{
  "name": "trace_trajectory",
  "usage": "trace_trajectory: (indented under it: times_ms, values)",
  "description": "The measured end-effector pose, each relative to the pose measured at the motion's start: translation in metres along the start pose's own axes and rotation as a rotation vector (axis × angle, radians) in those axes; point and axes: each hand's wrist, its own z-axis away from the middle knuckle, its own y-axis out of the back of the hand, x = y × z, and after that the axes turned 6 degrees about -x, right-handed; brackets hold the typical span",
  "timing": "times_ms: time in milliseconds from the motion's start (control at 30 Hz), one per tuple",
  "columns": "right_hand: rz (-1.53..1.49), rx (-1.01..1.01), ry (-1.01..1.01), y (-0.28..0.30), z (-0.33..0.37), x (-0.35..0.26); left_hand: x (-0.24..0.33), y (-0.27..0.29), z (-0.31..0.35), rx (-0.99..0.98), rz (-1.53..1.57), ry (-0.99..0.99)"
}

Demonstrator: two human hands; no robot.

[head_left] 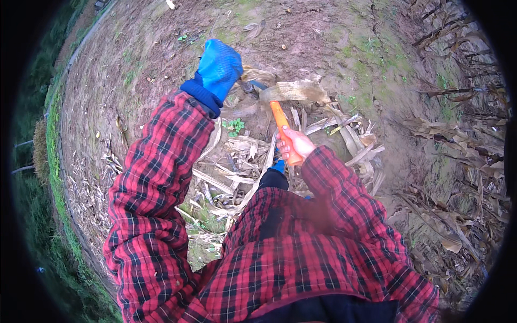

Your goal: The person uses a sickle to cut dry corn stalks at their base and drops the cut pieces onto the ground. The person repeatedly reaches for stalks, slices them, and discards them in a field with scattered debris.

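A person in a red-and-black plaid jacket bends over a harvested field. The bare right hand [295,144] is closed around the lower end of an orange tool handle [283,129], the grip wrapping it fully. The handle runs from the fist toward 11 o'clock, and its far end disappears under a broad, pale dried corn husk [295,91]; the tool's head cannot be made out there.

The left hand [218,67], in a blue rubber-coated glove with a dark knit cuff, reaches out at 10 o'clock from the handle, well apart from the right hand. It is seen from the back, so whether its grip is open or closed cannot be told. A dark stalk stub [252,86] sits just beside the glove, between it and the husk.

A heap of dry corn leaves and stalks [237,161] lies below and around both hands, flat, papery and straw-coloured, crossing one another and covering the ground under the handle. A small green weed [235,126] shows among them at 9 o'clock from the right hand. Bare brown soil [334,37] with patches of green spreads at 12 o'clock. Standing withered corn plants [458,140] crowd the edge at 3 o'clock, and a grass verge [54,177] runs along 9 o'clock.
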Motion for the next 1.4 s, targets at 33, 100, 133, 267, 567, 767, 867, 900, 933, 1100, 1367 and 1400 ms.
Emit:
trace_trajectory:
  times_ms: [33, 100, 133, 267, 567, 767, 867, 900, 933, 1100, 1367, 1400]
  values:
    - [0.079, 0.057, 0.004, -0.008, -0.019, -0.005, 0.004, -0.003, -0.005, 0.037, 0.056, -0.036]
    - [0.127, 0.142, 0.011, -0.025, -0.056, -0.013, 0.002, -0.013, -0.011, 0.078, 0.129, -0.059]
    - [0.057, 0.207, -0.011, -0.038, -0.065, -0.014, -0.002, -0.017, -0.01, 0.086, 0.146, -0.043]
    - [-0.206, 0.095, -0.087, -0.064, -0.028, 0.007, -0.046, -0.017, 0.01, 0.015, -0.045, 0.061]
    - [0.406, 0.754, 0.116, -0.102, 0.248, 0.001, 0.029, -0.151, 0.274, -1.163, 0.753, 0.839]
    - [0.084, 1.081, 0.184, 0.004, 0.267, 0.039, 0.136, -0.196, 0.364, -1.417, 1.056, 0.785]
    - [0.197, 1.144, 0.429, 0.018, 0.25, 0.041, 0.092, -0.173, 0.3, -1.371, 0.961, 0.766]
    - [0.262, 1.161, 0.503, 0.018, 0.241, 0.032, 0.078, -0.167, 0.277, -1.232, 0.941, 0.777]
    - [0.328, 1.179, 0.579, 0.019, 0.231, 0.023, 0.065, -0.164, 0.253, -1.093, 0.921, 0.781]
    - [0.564, 1.192, 0.592, 0.008, 0.144, 0.012, 0.028, -0.11, 0.116, -0.419, 0.994, 0.56]
    - [1.634, 1.264, 0.046, -0.007, 0.135, 0.008, 0.114, -0.028, -0.003, 0.027, 0.905, 0.196]
    - [1.642, 1.255, 0.037, -0.004, 0.136, 0.005, 0.127, -0.02, -0.014, 0.063, 0.885, 0.157]
